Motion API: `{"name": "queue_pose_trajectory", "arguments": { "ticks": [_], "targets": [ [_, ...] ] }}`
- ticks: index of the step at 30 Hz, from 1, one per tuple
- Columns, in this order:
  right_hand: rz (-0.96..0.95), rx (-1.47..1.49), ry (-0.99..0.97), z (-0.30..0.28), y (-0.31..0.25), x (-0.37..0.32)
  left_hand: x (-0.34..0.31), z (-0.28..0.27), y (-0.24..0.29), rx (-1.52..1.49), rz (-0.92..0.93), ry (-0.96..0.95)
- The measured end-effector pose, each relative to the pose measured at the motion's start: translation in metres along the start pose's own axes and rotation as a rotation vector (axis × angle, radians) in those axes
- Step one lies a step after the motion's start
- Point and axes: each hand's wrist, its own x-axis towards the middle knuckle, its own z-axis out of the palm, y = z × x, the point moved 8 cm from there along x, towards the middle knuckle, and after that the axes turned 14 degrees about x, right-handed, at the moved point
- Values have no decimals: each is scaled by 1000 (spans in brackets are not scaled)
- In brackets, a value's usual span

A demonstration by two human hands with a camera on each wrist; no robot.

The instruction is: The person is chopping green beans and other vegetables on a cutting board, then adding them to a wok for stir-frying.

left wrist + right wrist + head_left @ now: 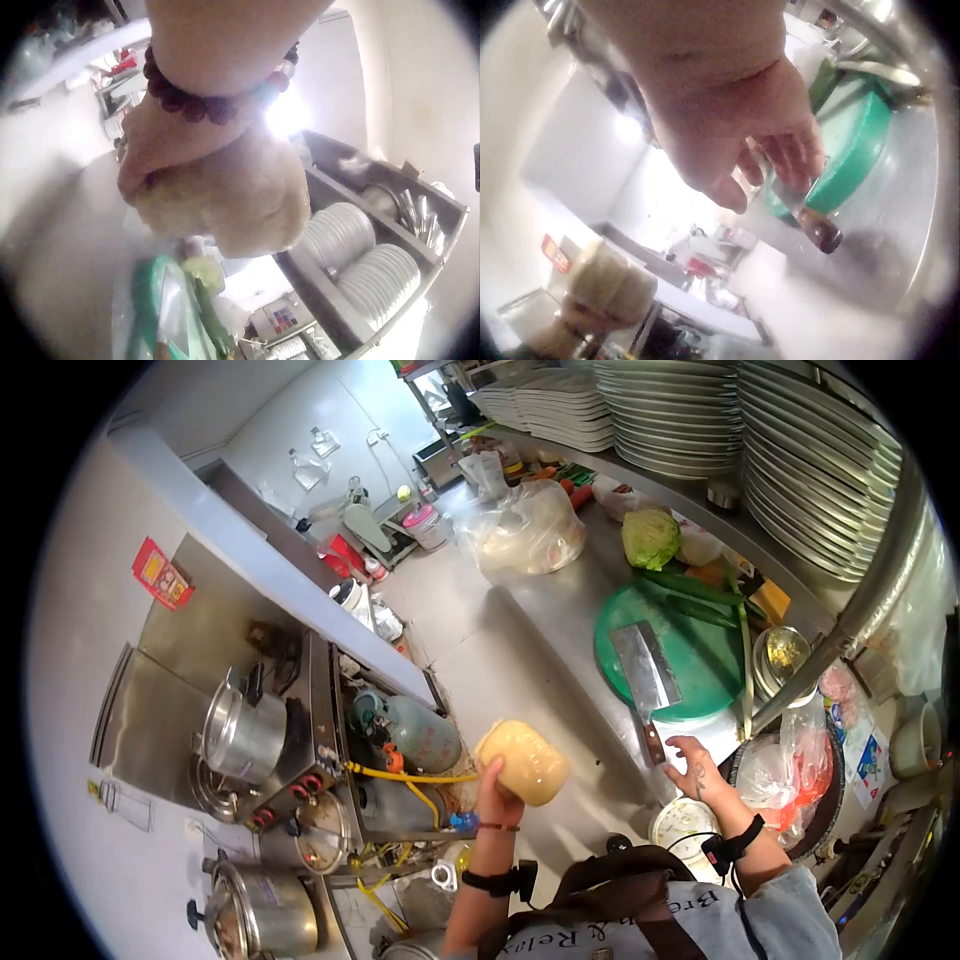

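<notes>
My left hand grips a pale yellow, glossy, rounded chunk, like a large peeled vegetable, held up over the floor beside the counter. In the left wrist view the chunk fills the middle, with the fingers curled over one side. My right hand is empty, its fingers loosely spread close to the wooden handle of a cleaver. The cleaver blade lies flat on a round green cutting board, and its handle sticks out past the board's edge.
Long green vegetables lie across the board, with a cabbage behind. Bowls stand right of it. A plastic bag sits farther along the steel counter. Stacked plates fill the shelf above. Pots and a gas cylinder stand left.
</notes>
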Motion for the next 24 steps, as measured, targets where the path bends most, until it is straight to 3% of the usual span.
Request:
{"name": "queue_pose_trajectory", "arguments": {
  "ticks": [1, 2, 4, 5, 6, 8, 11, 15, 18, 20, 21, 24],
  "targets": [
    [-85, -92, -35, 11, 3, 10, 22, 7, 5, 49, 12, -28],
    [8, -111, -60, 21, 16, 19, 46, 17, 11, 96, 24, -58],
    [-30, -318, 58, 36, 31, 34, 95, 35, 14, 148, 25, -102],
    [-121, -451, -31, 50, 32, 45, 121, 38, 8, 157, 7, -107],
    [69, -367, 80, 47, 37, 56, 149, 39, 1, 166, -7, -116],
    [99, -266, 69, 63, 72, 72, 214, 33, -27, 228, -52, -133],
    [375, -59, 157, 72, 98, 80, 303, 40, -53, 283, -174, -128],
    [444, -247, 246, 71, 64, 91, 422, 77, -65, 458, -283, -331],
    [517, -392, 348, 63, 56, 99, 511, 119, -63, 777, 26, -513],
    [769, -438, 343, 53, 27, 110, 547, 140, -66, 1341, 169, -610],
    [738, -477, 351, 50, 14, 114, 553, 154, -65, 1618, 262, -662],
    [710, -357, 466, 41, -13, 105, 537, 194, -31, 2059, 456, -517]
  ]
}}
